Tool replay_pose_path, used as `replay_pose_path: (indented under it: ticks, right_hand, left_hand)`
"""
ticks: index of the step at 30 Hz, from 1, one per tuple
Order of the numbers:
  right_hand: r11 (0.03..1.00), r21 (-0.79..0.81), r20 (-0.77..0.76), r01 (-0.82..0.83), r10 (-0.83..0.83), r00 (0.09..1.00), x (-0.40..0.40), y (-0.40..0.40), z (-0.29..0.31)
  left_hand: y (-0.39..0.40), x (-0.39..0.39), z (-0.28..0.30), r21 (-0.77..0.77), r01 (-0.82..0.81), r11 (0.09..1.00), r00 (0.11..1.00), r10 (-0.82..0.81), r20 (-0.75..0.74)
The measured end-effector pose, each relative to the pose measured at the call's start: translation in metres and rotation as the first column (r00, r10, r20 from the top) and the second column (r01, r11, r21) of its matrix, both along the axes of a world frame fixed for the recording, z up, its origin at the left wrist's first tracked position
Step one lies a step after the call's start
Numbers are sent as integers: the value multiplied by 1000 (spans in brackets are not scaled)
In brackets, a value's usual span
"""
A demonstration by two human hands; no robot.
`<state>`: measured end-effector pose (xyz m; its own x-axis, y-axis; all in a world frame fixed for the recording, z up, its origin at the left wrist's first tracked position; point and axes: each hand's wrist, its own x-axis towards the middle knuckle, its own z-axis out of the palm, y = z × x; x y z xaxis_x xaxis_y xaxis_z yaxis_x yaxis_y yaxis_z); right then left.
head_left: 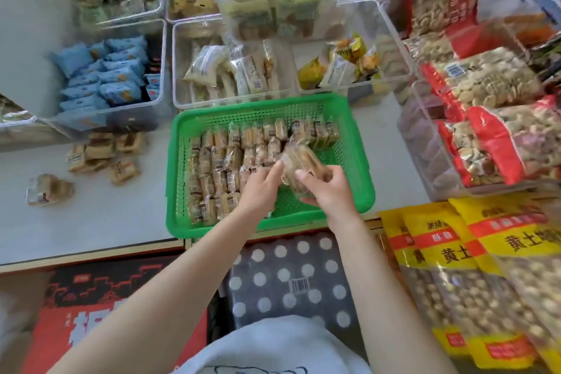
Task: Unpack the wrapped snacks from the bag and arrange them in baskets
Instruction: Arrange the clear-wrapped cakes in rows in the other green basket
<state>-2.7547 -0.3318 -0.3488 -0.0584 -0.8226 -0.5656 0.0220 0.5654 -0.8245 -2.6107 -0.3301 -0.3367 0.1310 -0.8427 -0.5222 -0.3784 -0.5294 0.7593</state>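
Note:
A green plastic basket [358,143] sits at the table's front edge, its left and back parts filled with rows of clear-wrapped tan snacks [218,167]. Over the basket's right half my right hand [326,191] grips a stack of wrapped snacks [299,162]. My left hand [262,185] rests against the left side of that stack, index finger stretched out along it. Several more of the same snacks [103,152] lie loose on the table to the left of the basket. No bag of these snacks shows.
Clear bins stand behind the basket: blue packets [103,76], pale wrapped cakes [230,70], yellow packets [343,61]. Large red-labelled bags [485,143] fill bins at right. Yellow bags [473,276] hang at lower right. A dotted cushion [288,276] and a red box [100,313] lie below the table edge.

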Motion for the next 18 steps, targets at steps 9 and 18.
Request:
replay_pose_path:
  ticks: [9, 18]
  right_hand:
    - [992, 81, -605, -97, 126, 786, 2, -86, -38]
    - [958, 262, -499, -115, 236, 834, 12, -94, -71]
  left_hand:
    - [-35, 37, -47, 72, 469, 880, 690, -416, 592]
    - [-57, 33, -76, 148, 478, 866, 681, -472, 560]
